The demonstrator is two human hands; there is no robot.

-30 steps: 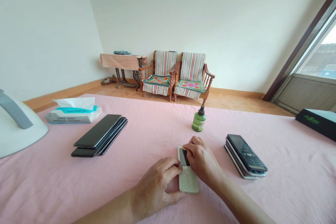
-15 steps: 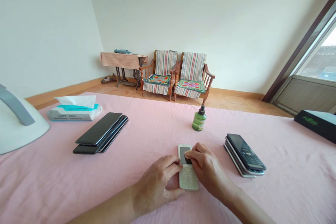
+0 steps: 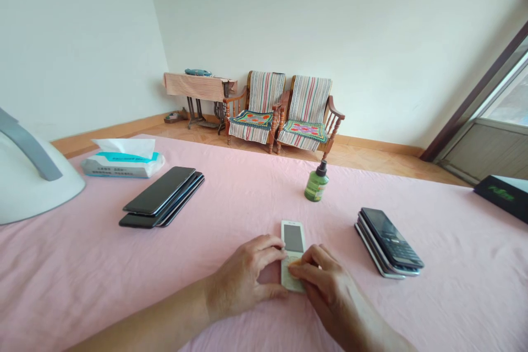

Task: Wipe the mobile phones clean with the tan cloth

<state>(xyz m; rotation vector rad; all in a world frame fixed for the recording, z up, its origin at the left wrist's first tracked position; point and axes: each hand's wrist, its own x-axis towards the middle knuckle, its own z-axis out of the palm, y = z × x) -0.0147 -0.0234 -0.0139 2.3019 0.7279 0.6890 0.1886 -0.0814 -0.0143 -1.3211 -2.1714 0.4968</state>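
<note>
A white keypad phone [image 3: 293,238] lies face up on the pink cloth, its screen uncovered at the far end. My left hand [image 3: 247,272] rests on the cloth, fingertips against the phone's left edge, thumb near its lower corner. Over the keypad, my right hand [image 3: 330,286] is pinched, its fingers pressing down; a small orange-brown bit shows at the fingertips, too hidden to name. To the right sits a stack of keypad phones [image 3: 390,239], and to the left a stack of dark smartphones [image 3: 163,192].
A green spray bottle [image 3: 316,182] stands beyond the phone. Tissues [image 3: 124,162] and a white appliance [image 3: 37,176] are at the left. A black box [image 3: 501,195] lies far right. Two chairs [image 3: 307,104] stand past the pink table cloth's edge [image 3: 256,157].
My right hand has moved from the phone's screen down to its keypad, uncovering the screen. My left hand stays at the phone's edge. The view has shifted slightly.
</note>
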